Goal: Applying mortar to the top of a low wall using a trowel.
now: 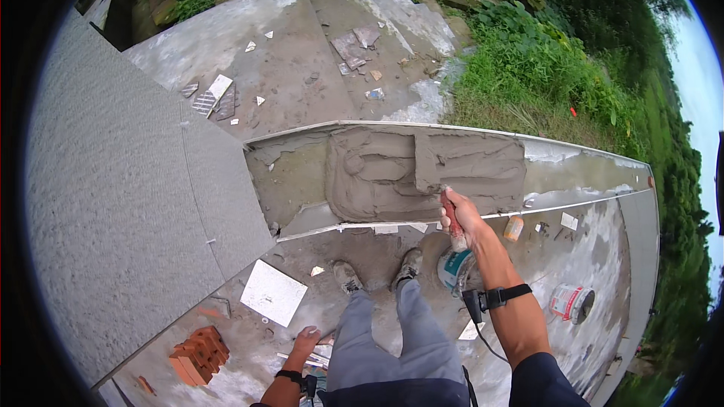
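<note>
My right hand [465,218] is closed around the red handle of a trowel [446,200]. The trowel's blade is coated in mortar and lies against the wet grey mortar bed [475,158], so its outline is hard to make out. This mortar covers the middle of a long narrow ledge [573,175] with pale edging strips on both sides. Low at my left side hangs my left hand [305,341], beside my thigh; its fingers look loosely extended, with no held thing plain to see.
Behind my right forearm stands a white-and-teal bucket [455,267]; another bucket [571,303] lies farther right. A white square tile [273,292] and stacked orange bricks [199,356] are at lower left. A grey wall surface [128,181] borders the ledge. Broken tiles [217,96] litter the concrete beyond.
</note>
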Demonstrator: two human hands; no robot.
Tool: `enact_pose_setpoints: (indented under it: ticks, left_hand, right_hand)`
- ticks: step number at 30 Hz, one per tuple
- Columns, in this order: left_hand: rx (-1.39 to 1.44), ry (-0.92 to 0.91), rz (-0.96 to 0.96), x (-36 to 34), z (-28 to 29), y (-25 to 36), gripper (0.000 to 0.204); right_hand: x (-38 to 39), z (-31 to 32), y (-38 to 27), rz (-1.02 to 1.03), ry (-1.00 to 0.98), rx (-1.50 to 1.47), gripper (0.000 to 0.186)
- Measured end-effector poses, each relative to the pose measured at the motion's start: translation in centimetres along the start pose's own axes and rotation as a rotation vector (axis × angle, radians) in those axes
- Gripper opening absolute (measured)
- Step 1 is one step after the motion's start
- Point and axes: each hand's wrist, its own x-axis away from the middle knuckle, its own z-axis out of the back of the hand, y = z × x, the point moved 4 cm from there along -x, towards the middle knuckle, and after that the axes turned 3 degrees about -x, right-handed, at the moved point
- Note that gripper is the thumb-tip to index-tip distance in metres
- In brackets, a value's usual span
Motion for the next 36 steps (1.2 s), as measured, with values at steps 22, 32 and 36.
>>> enact_pose_setpoints:
  ticks: [22, 32, 36]
  left_hand:
    - [0.026, -0.094, 0.017, -3.2, -1.3, -3.1, 0.036]
    - [-0.784, -0.585, 0.073, 0.9, -13.4, 9.2, 0.085]
    - [-0.978, -0.615, 0.253, 1.6, -16.9, 10.0, 0.108]
  right_hand:
    - [18.9, 19.6, 7.1, 0.228, 0.419, 0.597, 0.031]
    - [12.2, 38.5, 35.8, -0.102, 0.711, -0.035, 0.039]
    - [3.4, 38.2, 44.1, -0.085, 0.714, -0.255, 0.04]
